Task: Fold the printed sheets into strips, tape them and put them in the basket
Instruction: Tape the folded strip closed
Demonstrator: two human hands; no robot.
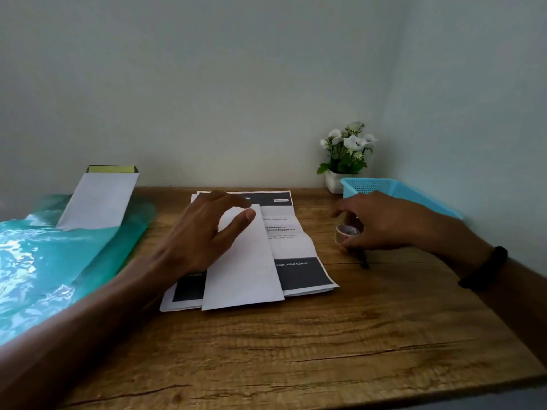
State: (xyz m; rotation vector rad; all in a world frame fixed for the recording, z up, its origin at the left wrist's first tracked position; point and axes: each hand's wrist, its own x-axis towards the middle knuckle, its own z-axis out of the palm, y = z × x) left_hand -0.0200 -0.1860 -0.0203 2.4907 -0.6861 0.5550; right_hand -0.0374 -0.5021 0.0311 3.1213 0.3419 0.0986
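A folded white strip lies on top of a stack of printed sheets in the middle of the wooden desk. My left hand hovers over the strip's upper left part, fingers spread and relaxed. To the right, my right hand curls round a small roll of clear tape that stands on the desk. The blue mesh basket sits at the back right, just behind my right hand. A black band is on my right wrist.
A white pot of white flowers stands in the back corner beside the basket. At the left, teal fabric covers the desk edge, with a white folded sheet leaning on it. A dark pen lies under my right hand.
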